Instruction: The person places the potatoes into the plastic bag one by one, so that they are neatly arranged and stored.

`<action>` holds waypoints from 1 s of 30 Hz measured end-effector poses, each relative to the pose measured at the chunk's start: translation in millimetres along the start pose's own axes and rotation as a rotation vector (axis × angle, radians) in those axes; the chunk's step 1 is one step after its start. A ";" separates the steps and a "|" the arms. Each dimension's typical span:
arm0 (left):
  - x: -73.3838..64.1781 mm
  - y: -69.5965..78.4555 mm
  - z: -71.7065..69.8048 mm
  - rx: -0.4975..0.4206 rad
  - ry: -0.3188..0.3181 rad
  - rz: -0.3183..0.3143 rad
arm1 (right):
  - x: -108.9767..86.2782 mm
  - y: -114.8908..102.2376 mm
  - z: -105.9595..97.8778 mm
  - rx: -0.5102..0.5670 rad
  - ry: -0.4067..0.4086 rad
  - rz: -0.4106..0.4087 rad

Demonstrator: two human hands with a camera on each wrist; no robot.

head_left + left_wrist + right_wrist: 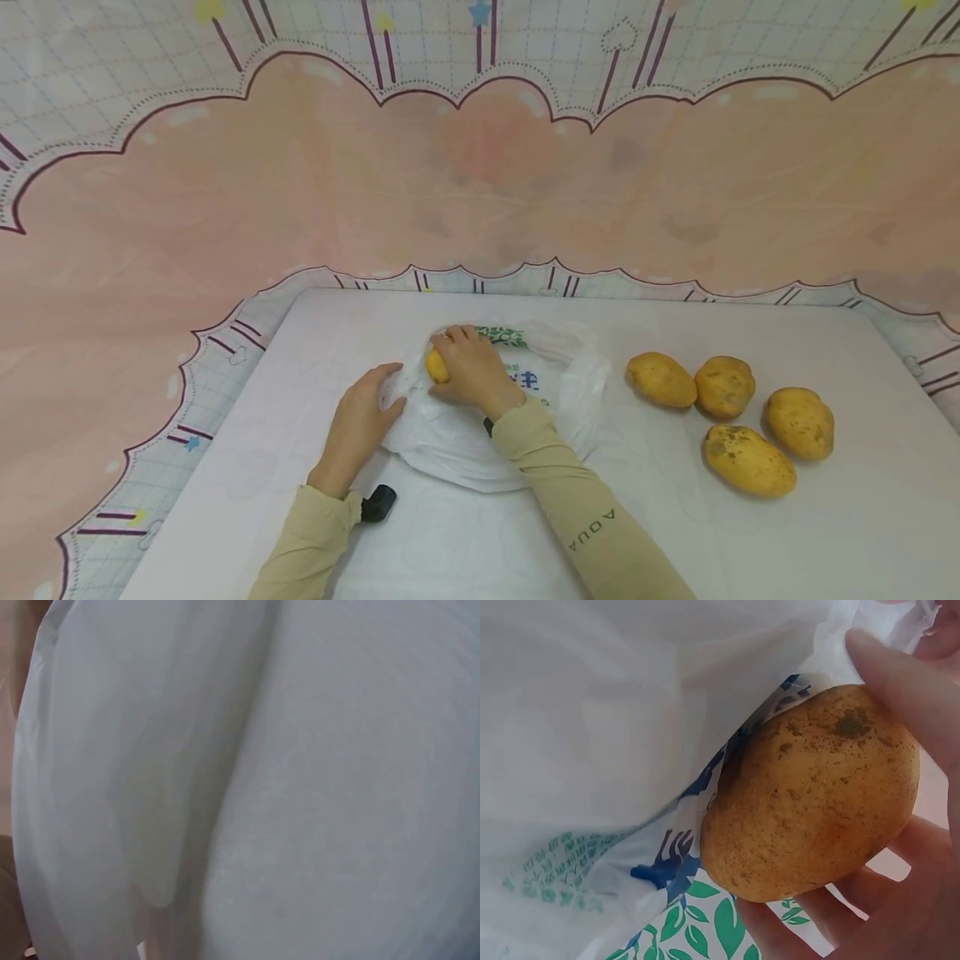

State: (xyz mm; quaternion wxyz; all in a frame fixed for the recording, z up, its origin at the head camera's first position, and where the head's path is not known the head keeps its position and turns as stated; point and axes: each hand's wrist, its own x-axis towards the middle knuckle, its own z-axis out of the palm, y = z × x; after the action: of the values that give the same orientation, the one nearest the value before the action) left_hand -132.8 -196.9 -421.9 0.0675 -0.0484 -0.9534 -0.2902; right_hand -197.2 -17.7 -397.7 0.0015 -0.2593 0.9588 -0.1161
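Observation:
My right hand (472, 371) grips a yellow-brown potato (810, 799) with dark specks, its thumb on one side and fingers curled round the other. The potato is at the mouth of a white plastic bag (457, 442) with green leaf and blue lettering prints. At the bag's left edge, my left hand (360, 425) holds the plastic between thumb and fingers. Bag film and the white table fill the left wrist view, so the left fingers are hardly seen there. What lies inside the bag is hidden.
Several potatoes lie in a loose group on the white table (600, 542) to the right of the bag, among them a speckled potato (750, 461) in front. A patterned cloth backdrop (480, 192) hangs behind the table. Black wrist devices (378, 503) sit near my sleeves.

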 end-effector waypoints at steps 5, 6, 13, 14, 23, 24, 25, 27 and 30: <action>-0.1 -0.3 0.1 0.005 -0.002 -0.002 | -2.3 0.1 -0.9 -0.002 0.007 -0.008; 0.0 -0.4 0.0 0.006 -0.003 -0.001 | -2.9 0.1 -1.5 -0.003 0.010 -0.010; 0.4 -1.2 -0.5 0.004 -0.011 0.002 | -8.6 -1.4 -8.0 -0.002 0.020 -0.029; 0.3 -1.2 -0.4 0.003 -0.012 0.000 | -9.5 -1.5 -8.9 -0.003 0.024 -0.035; 0.0 -1.5 -0.3 0.005 -0.014 0.002 | -18.4 -1.3 -21.6 -0.011 0.031 -0.074; -0.1 -1.7 -0.3 0.006 -0.014 0.002 | -19.8 -1.3 -23.4 -0.009 0.025 -0.073; -0.1 -2.0 -0.1 0.006 -0.014 0.002 | -20.9 -1.1 -24.8 -0.008 0.026 -0.076; -0.1 -2.4 0.4 0.007 -0.014 0.002 | -23.2 -0.6 -27.1 -0.009 0.033 -0.084; -0.2 -3.4 0.8 0.003 -0.012 0.005 | -27.1 1.3 -29.0 -0.010 0.051 -0.102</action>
State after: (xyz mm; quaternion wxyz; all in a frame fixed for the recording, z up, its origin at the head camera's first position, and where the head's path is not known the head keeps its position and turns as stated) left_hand -133.1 -199.2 -424.5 0.0628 -0.0526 -0.9541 -0.2881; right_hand -176.3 3.3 -371.3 -0.0303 -0.3050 0.9445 -0.1178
